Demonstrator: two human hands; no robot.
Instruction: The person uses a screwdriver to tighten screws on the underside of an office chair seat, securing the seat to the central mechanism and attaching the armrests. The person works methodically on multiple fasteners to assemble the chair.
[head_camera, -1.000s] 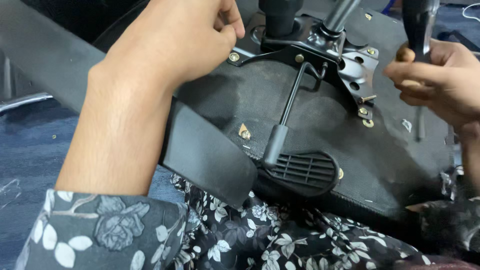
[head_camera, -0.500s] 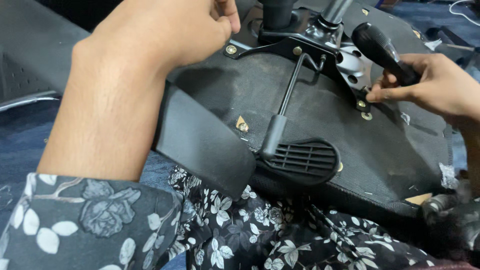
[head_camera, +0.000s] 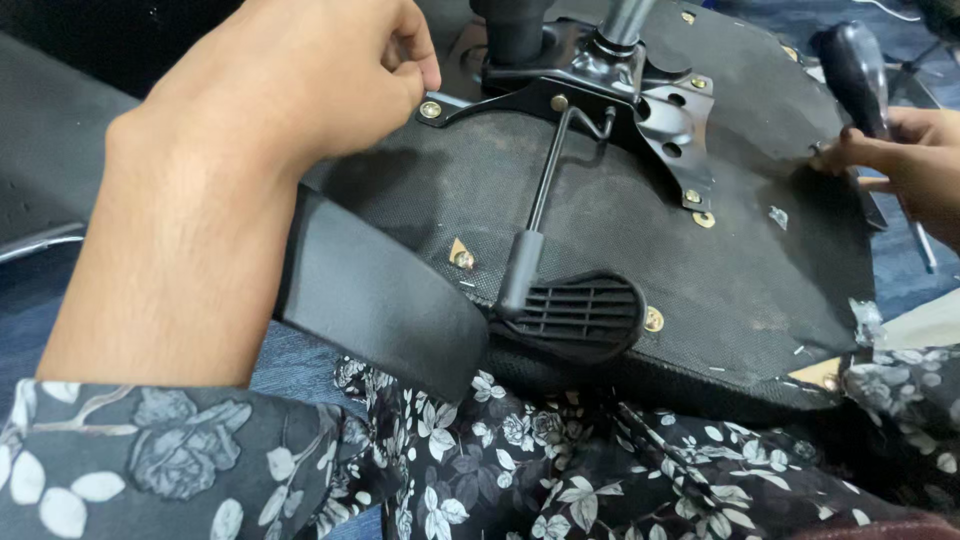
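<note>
While the left hand, fingers curled, pins the upturned seat by the bracket corner, the right hand grips a screwdriver at the seat's right edge.

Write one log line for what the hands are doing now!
left hand: fist on metal bracket | right hand: holds screwdriver | chair seat: upside down on lap
</note>
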